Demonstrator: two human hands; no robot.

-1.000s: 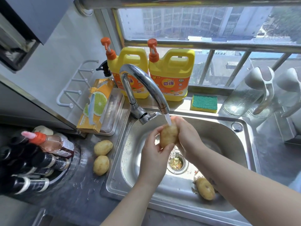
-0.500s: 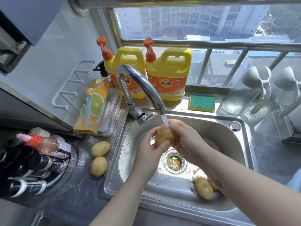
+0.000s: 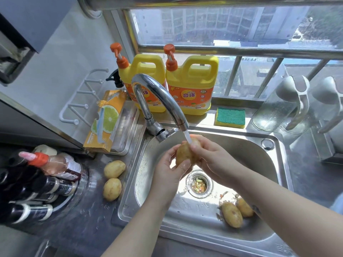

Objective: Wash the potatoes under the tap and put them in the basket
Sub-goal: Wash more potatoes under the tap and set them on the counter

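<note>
Water runs from the chrome tap [image 3: 157, 97] onto a potato [image 3: 185, 153] held over the steel sink [image 3: 250, 151]. My left hand [image 3: 167, 169] grips the potato from below and the left. My right hand [image 3: 211, 156] grips it from the right, fingers curled over its top. Two more potatoes [image 3: 232, 214] [image 3: 245, 207] lie in the sink's near right corner, the second partly hidden by my right forearm. Another two potatoes [image 3: 114, 168] [image 3: 112, 189] lie on the counter left of the sink. No basket is in view.
Two yellow detergent jugs [image 3: 193, 84] and a green sponge [image 3: 230, 117] sit on the sill behind the sink. An orange box [image 3: 105, 123] leans on a tray at the left. Dark bottles [image 3: 37, 188] crowd the left counter. Glass jugs [image 3: 276, 106] stand at the right. The drain strainer [image 3: 199, 185] holds scraps.
The potato has turned a little between my hands under the stream. The view has shifted, so a second potato in the sink shows beside the first.
</note>
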